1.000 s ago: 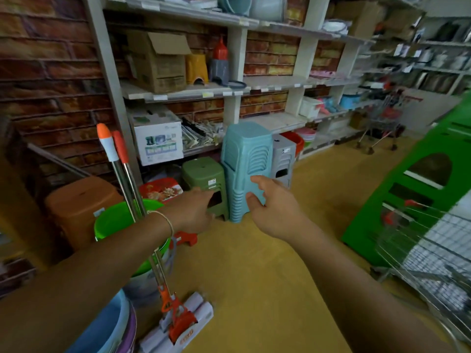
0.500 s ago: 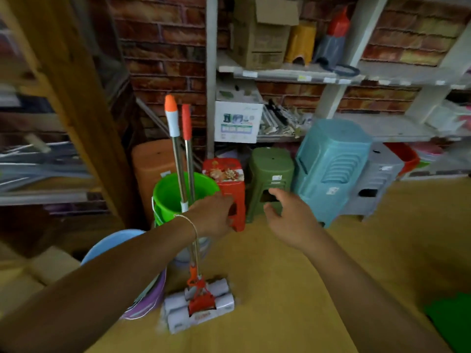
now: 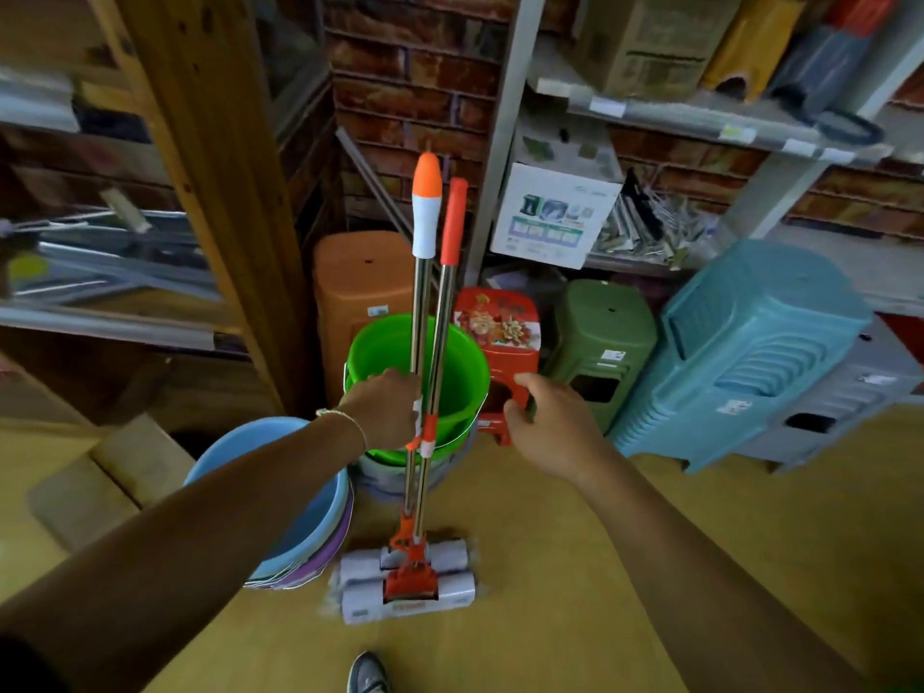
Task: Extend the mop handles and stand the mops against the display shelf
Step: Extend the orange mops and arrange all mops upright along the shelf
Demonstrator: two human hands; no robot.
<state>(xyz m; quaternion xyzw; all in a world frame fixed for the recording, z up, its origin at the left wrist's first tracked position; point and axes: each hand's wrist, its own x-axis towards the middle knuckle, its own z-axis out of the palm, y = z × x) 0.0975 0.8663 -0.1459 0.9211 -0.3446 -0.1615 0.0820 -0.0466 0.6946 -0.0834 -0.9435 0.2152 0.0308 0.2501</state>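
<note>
A sponge mop (image 3: 419, 312) stands upright on the floor in front of me, with two steel rods side by side. One rod ends in a white and orange grip (image 3: 426, 207), the other in a red grip (image 3: 453, 220). Its white roller head (image 3: 407, 585) with an orange bracket rests on the yellow floor. My left hand (image 3: 387, 407) is closed around the steel rods at about mid height. My right hand (image 3: 542, 425) hovers just right of the rods with its fingers apart, holding nothing. The white display shelf upright (image 3: 500, 142) rises behind the mop.
A green bucket (image 3: 450, 362) sits stacked on others behind the mop, a blue basin stack (image 3: 300, 502) to its left. Orange (image 3: 360, 277), red (image 3: 505, 322), green (image 3: 600, 337), teal (image 3: 750, 352) and grey (image 3: 850, 392) stools line the shelf base. A wooden post (image 3: 220, 182) stands left. My shoe (image 3: 367, 675) is below.
My view has swung left from the teal stools to the mop. My left hand moved onto the mop rods and closed on them; my right hand left the stool and came beside them.
</note>
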